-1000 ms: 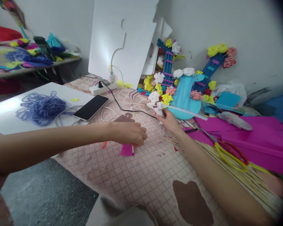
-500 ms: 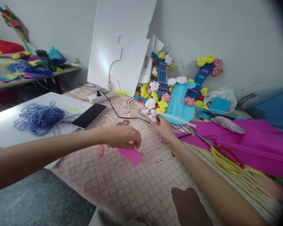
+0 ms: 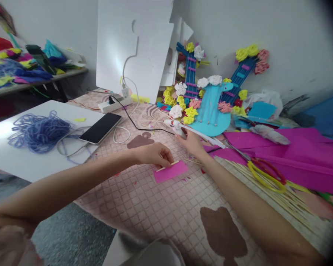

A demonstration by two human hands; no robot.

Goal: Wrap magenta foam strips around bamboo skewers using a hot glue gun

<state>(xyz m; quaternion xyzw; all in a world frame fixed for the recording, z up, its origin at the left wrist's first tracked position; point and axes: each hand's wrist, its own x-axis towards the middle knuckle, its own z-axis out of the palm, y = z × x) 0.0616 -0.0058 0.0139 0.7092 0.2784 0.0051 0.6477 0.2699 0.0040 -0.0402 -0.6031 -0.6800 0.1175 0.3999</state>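
Observation:
My left hand (image 3: 157, 154) is closed, thumb and fingertips pinching a short thin wooden stick (image 3: 177, 162). The stick lies along the far edge of a small pink paper rectangle (image 3: 170, 173), just above the patterned tablecloth. My right hand (image 3: 192, 142) is wrapped round the handle of a white glue gun (image 3: 178, 128), whose nozzle points left. A long white glue stick (image 3: 208, 138) sticks out behind the gun. Part of the handle is hidden by my fingers. The two hands are a short way apart.
Blue guitar-shaped crafts with paper flowers (image 3: 211, 114) lean at the wall. Scissors (image 3: 266, 173), thin wooden sticks (image 3: 280, 199) and magenta paper (image 3: 299, 162) lie at right. A phone (image 3: 101, 128), blue yarn (image 3: 41, 131) and a power strip (image 3: 113, 105) with cables are at left.
My left hand has moved right, closer to the glue gun, with the stick and pink paper. The paper has turned so its long side runs across. My right hand keeps its grip; the view has shifted slightly.

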